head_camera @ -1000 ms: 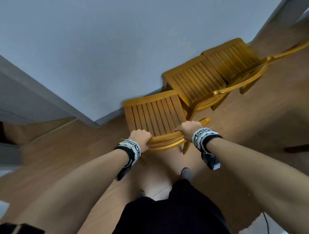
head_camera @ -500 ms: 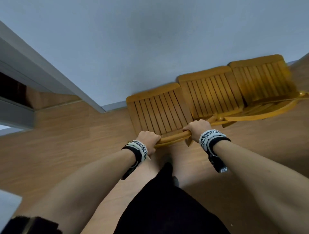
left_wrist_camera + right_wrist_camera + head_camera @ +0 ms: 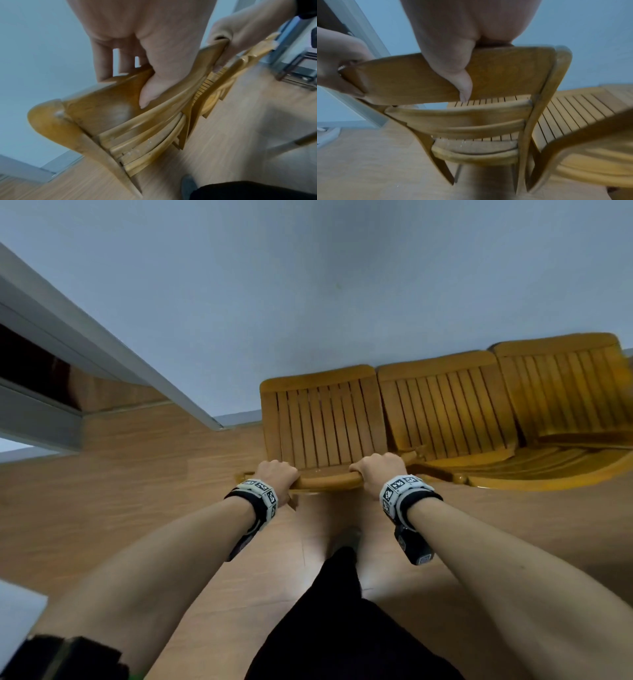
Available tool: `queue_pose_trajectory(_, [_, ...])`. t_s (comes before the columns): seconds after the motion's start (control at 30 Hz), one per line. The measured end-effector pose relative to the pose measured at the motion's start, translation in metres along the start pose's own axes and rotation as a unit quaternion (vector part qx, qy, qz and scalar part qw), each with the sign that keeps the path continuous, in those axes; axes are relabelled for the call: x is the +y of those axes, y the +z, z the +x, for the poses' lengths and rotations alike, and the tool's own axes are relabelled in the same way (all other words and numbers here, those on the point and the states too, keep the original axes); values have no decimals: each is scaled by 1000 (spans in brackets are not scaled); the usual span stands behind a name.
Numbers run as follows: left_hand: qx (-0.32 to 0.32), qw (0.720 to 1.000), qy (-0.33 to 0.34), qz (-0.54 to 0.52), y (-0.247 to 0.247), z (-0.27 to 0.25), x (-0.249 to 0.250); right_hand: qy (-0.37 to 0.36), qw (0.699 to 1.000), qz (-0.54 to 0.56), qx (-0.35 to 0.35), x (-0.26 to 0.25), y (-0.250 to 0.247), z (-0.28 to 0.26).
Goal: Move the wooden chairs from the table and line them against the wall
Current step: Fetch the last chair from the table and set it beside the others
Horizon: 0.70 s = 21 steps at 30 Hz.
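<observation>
A wooden chair [image 3: 322,426] with a slatted seat stands in front of me, its seat's front edge against the pale wall [image 3: 308,285]. My left hand [image 3: 276,477] grips the left end of its top back rail [image 3: 329,482], and my right hand [image 3: 378,470] grips the right end. In the left wrist view my left hand [image 3: 137,65] wraps the rail [image 3: 106,108], thumb on its near face. The right wrist view shows my right hand [image 3: 453,60] curled over the rail [image 3: 505,73]. Two more wooden chairs [image 3: 445,405] [image 3: 561,392] stand in a row to the right.
A grey door frame [image 3: 102,344] juts out from the wall at the left, with a dark opening behind it. Wood-look floor [image 3: 120,491] spreads around me. My legs and a shoe [image 3: 344,539] are just behind the chair. A white object [image 3: 17,614] sits at the lower left edge.
The chair in my hands has swung round and slid to the wall, now in line with the other two. My head view has turned square to the wall. Both grips are unchanged.
</observation>
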<state>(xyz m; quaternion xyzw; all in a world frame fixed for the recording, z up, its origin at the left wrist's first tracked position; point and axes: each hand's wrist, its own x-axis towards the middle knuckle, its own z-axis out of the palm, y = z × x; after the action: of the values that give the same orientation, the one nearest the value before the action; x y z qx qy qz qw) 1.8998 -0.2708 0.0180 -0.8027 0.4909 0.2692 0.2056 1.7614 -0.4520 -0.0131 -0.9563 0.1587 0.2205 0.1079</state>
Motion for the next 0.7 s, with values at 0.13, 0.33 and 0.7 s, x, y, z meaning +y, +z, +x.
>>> queue_pose_trajectory(0.13, [-20, 999, 32, -4, 22, 11, 15, -14, 999, -19, -38, 14, 19, -5])
queue_pose_trajectory(0.33, [-60, 998, 34, -12, 58, 12, 39, -32, 997, -5, -64, 19, 55, -24])
queue_pose_trajectory(0.7, [-10, 995, -39, -96, 73, -13, 55, -44, 998, 9, -43, 15, 62, -34])
